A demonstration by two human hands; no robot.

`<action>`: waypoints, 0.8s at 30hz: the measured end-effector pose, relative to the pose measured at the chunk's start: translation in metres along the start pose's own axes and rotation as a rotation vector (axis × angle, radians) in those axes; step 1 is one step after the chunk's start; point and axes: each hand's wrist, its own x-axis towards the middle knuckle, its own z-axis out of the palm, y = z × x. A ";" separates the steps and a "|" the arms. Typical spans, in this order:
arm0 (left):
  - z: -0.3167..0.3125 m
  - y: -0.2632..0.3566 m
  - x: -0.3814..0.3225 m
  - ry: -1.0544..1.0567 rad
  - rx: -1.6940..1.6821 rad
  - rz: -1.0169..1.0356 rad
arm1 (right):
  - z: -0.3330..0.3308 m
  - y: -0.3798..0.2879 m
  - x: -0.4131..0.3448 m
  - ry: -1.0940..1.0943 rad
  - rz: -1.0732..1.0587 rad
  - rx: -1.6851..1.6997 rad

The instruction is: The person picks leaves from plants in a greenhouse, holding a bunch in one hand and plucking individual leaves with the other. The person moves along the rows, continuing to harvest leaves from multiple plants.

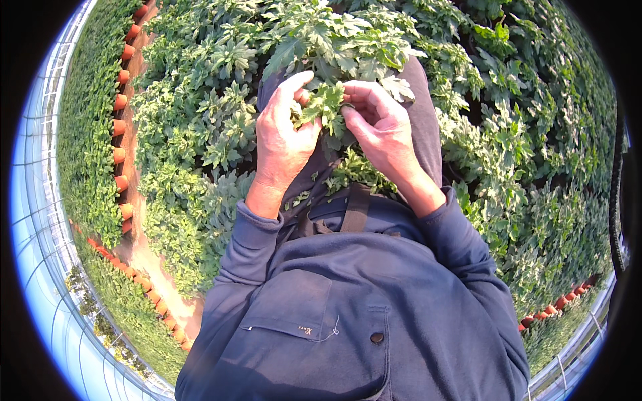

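Over my lap, a pale green lobed-leaf shoot tip (326, 104), chrysanthemum-like, stands between my two hands. My left hand (282, 128) curls around its left side, the thumb against the leaves and the index finger stretched out above; more leaf bits show inside the palm. From the other side my right hand (378, 118) reaches in, thumb and bent fingertips at the shoot's right edge; whether they pinch it is hard to see. Just beyond the hands rises a larger leafy plant (341, 42). Loose plucked leaves (358, 173) lie heaped in my lap, by a dark strap (357, 208).
Dense leafy plants (215, 120) crowd close on the left, and more plants (506, 130) on the right. A bare soil path (135, 200) runs at left beside a row of terracotta-coloured pots (119, 128). Greenhouse framing (47, 100) curves along the left rim.
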 end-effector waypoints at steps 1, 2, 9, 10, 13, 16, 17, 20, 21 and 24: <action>-0.001 0.001 0.001 -0.008 0.012 0.003 | 0.000 -0.001 0.000 -0.007 0.012 0.004; -0.002 0.001 0.002 -0.015 0.025 0.006 | 0.000 0.000 0.000 -0.008 0.009 -0.011; 0.003 -0.006 0.003 -0.031 -0.151 -0.094 | 0.001 0.000 0.000 -0.026 0.027 -0.001; 0.006 -0.009 0.002 -0.032 -0.367 -0.191 | 0.000 -0.001 0.000 -0.028 0.044 0.012; 0.012 -0.020 0.002 -0.031 -0.914 -0.455 | -0.004 -0.002 -0.001 -0.007 0.023 0.052; 0.007 -0.026 0.007 0.018 -1.059 -0.603 | -0.007 -0.001 0.003 0.021 0.076 0.126; 0.005 -0.027 0.003 0.135 -0.876 -0.508 | -0.007 0.003 0.004 0.040 0.052 0.142; -0.013 -0.012 0.000 0.275 -0.465 -0.314 | -0.010 0.006 0.005 0.043 0.072 0.112; -0.019 -0.009 -0.002 0.299 -0.629 -0.389 | -0.010 0.005 0.005 0.051 0.063 0.125; -0.036 -0.007 -0.012 -0.028 -0.792 -0.522 | -0.009 0.004 0.003 0.064 0.046 0.154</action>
